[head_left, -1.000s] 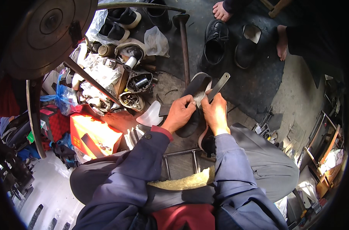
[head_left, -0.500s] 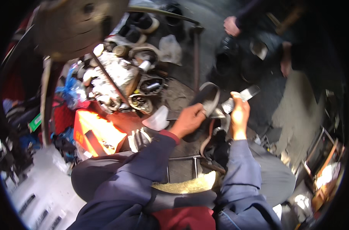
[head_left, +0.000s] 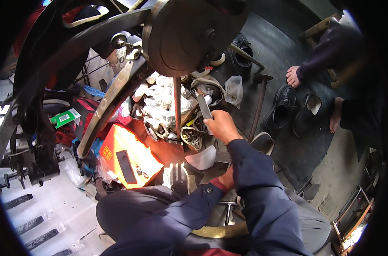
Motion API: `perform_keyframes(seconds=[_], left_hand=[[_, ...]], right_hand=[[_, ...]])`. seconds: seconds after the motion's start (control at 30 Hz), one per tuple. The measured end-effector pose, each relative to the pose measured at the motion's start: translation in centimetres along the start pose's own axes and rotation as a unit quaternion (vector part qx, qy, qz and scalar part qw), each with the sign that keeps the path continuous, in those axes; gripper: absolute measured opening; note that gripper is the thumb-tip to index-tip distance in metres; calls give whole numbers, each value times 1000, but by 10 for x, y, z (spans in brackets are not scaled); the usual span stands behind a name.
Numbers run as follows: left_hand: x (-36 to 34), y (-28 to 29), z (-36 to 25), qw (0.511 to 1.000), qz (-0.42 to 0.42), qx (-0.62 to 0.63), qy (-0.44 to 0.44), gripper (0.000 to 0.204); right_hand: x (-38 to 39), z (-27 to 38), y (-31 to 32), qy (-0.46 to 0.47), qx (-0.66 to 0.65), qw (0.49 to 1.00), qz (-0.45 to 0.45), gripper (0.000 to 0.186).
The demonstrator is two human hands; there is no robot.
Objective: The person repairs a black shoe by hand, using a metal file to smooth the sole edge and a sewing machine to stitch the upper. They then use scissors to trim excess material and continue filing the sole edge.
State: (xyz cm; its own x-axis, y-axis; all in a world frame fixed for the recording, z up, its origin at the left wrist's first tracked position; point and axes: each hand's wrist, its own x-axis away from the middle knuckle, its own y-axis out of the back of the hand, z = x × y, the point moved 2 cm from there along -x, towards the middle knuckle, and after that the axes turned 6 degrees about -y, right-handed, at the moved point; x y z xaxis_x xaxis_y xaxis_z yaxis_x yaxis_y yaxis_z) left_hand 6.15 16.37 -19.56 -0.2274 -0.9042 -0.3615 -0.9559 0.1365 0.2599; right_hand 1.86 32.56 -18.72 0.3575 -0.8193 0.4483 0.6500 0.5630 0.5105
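Note:
My right hand (head_left: 221, 126) reaches forward over a clutter of tins and bags, shut on a flat metal blade (head_left: 204, 106) that points up and away from me. My right forearm in a dark blue sleeve crosses over my left hand (head_left: 229, 177), of which only a sliver shows past a red cuff; I cannot tell its grip. A dark shoe with a pale sole (head_left: 262, 143) lies just beyond my right forearm. A white curved sole piece (head_left: 200, 158) rests below my right hand.
A large metal machine wheel (head_left: 189, 30) and its curved frame (head_left: 113, 102) hang overhead. An orange box (head_left: 130, 158) sits at left. An iron stand (head_left: 260, 102), two black shoes (head_left: 283, 111) and another person's bare foot (head_left: 294, 77) lie to the right.
My right hand has left the shoe and moved forward and left to the clutter with the blade. My head has tipped, bringing the machine wheel into the middle of the view.

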Motion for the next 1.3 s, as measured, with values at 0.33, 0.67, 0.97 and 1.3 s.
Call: perform_keyframes(seconds=[0.33,0.67,0.97,1.3], left_hand=[[-2,8,-12,984,108,-138,-29,33],[-45,87,-138,901,321,-287,-47,15],[-29,169,-272,848,175,-489,-108,21],[29,212,-331,868,21,-489,-89,36]], right_hand=[[32,27,13,101,34,994,26,30],[201,20,140,83,-80,985,128,32],[284,81,100,81,-91,988,99,45],[333,146,61,179,-62,979,-78,31]])
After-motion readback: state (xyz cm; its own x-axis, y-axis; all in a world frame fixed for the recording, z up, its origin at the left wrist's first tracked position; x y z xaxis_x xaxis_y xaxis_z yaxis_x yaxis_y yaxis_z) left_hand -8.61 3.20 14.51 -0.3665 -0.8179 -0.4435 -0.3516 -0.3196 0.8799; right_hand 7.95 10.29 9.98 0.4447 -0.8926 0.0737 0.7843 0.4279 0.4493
